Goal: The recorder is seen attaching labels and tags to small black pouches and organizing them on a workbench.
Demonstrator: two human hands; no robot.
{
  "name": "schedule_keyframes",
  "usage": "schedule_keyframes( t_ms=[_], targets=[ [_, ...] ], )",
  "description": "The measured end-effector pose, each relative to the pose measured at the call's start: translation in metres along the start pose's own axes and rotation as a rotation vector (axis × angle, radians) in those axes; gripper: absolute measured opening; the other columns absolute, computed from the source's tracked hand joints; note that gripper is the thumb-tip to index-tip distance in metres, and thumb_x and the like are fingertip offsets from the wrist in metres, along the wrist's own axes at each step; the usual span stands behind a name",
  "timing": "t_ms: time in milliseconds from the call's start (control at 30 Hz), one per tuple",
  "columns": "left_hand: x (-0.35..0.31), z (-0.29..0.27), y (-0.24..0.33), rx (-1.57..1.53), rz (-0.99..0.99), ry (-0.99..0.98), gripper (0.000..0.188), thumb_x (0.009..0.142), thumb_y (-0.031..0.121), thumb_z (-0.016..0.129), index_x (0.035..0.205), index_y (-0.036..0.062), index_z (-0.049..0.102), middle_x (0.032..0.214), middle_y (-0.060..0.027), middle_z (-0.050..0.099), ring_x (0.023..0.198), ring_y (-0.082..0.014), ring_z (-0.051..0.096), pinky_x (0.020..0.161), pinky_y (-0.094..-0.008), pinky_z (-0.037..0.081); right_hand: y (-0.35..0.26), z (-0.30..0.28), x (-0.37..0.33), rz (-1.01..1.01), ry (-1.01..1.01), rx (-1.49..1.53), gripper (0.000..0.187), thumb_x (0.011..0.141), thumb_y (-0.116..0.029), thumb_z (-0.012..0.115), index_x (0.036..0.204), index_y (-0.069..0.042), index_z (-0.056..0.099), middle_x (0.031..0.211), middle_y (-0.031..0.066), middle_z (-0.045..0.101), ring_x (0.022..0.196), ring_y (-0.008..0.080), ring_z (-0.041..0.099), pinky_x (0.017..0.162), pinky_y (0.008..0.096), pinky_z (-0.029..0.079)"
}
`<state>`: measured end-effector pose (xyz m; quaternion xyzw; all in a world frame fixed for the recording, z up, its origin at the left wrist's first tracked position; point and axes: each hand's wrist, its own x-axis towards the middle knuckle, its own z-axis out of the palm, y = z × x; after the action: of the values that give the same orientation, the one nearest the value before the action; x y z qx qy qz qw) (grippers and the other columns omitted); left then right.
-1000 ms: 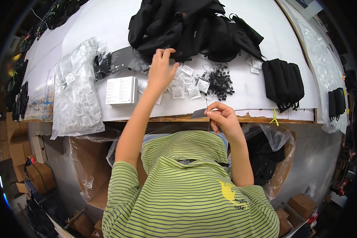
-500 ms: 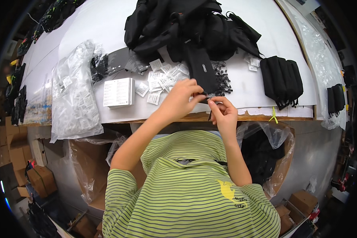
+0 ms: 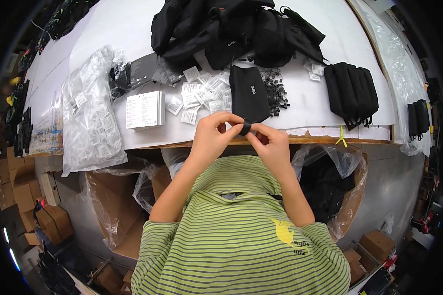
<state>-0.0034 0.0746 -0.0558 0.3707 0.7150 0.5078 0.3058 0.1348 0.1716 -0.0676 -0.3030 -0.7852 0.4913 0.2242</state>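
A flat black fabric pouch [image 3: 250, 93] lies on the white worktable, close to its front edge. Just off the pouch's near end, a short black strap [image 3: 246, 129] is bent into a small loop between my two hands. My left hand [image 3: 214, 135] pinches the loop's left side with thumb and forefinger. From the other side my right hand [image 3: 271, 147] pinches it the same way. Whether the strap is joined to the pouch is hard to see, as the fingers cover part of it. Small black plastic pieces [image 3: 276, 96] lie heaped right of the pouch.
Small white packets [image 3: 202, 93] and a white booklet stack [image 3: 145, 110] lie left, beside a clear plastic bag [image 3: 96, 128]. Black bags [image 3: 221, 34] are piled at the back. Rolled black pouches [image 3: 350, 93] sit right. Plastic-lined cartons [image 3: 118, 206] stand below the table edge.
The pouch now lies flatter, with more of it uncovered. My left hand has drawn back and slightly left; both hands now face each other across the looped strap.
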Motion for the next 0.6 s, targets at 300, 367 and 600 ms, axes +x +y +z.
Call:
schedule_keyframes(
  t_ms=[300,367,600],
  targets=[
    [-0.023,-0.009,0.004,-0.603,0.047,0.219,0.006,0.092,0.007,0.056,0.095,0.0029,0.052,0.080,-0.0006,0.055,0.064,-0.0041,0.044,0.059,-0.0188,0.037,-0.008,-0.025,0.006,0.145,-0.075,0.734,0.010,0.089,-0.006,0.059,0.097,-0.002,0.054,0.077,0.0026,0.059,0.076,0.0106,0.056,0.073,0.0233,0.045],
    [-0.026,-0.011,0.012,-0.708,0.039,0.186,0.006,0.092,0.007,0.056,0.094,0.0027,0.052,0.079,0.0005,0.053,0.064,-0.0036,0.044,0.060,-0.0185,0.037,-0.013,-0.032,0.008,0.128,-0.088,0.740,0.010,0.090,-0.007,0.058,0.097,-0.002,0.053,0.079,0.0045,0.061,0.078,0.0109,0.057,0.073,0.0232,0.045],
    [-0.031,-0.002,0.023,-0.455,-0.032,0.097,0.009,0.086,0.007,0.065,0.092,0.0007,0.063,0.065,0.0080,0.046,0.056,0.0015,0.032,0.051,-0.0164,0.022,-0.015,-0.022,0.004,0.184,-0.119,0.770,0.013,0.090,-0.014,0.061,0.093,-0.004,0.053,0.075,0.0075,0.066,0.071,0.0086,0.059,0.060,0.0186,0.041]
  ],
)
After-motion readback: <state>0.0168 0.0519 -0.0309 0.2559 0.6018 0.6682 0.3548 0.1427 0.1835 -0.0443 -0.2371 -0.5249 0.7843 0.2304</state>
